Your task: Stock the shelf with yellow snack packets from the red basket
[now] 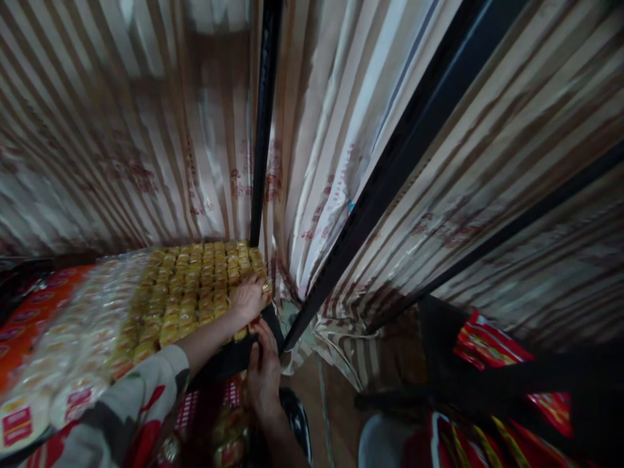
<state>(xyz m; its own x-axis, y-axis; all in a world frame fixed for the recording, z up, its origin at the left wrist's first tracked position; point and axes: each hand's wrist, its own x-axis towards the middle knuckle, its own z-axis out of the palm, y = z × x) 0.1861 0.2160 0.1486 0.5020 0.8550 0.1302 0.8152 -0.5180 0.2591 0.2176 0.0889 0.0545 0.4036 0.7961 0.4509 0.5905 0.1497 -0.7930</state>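
Rows of small yellow snack packets lie packed flat on a dark shelf. My left hand rests on the near right corner of those rows, fingers curled down over a packet at the edge. Just below it, my right hand reaches up with fingers pressed against the shelf's dark front edge and the lowest packets. A patterned sleeve covers my left forearm.
Clear-wrapped packets and orange packets fill the shelf to the left. Black shelf posts and a slanted black bar stand before striped curtains. Red snack bags lie at the lower right over a brown floor.
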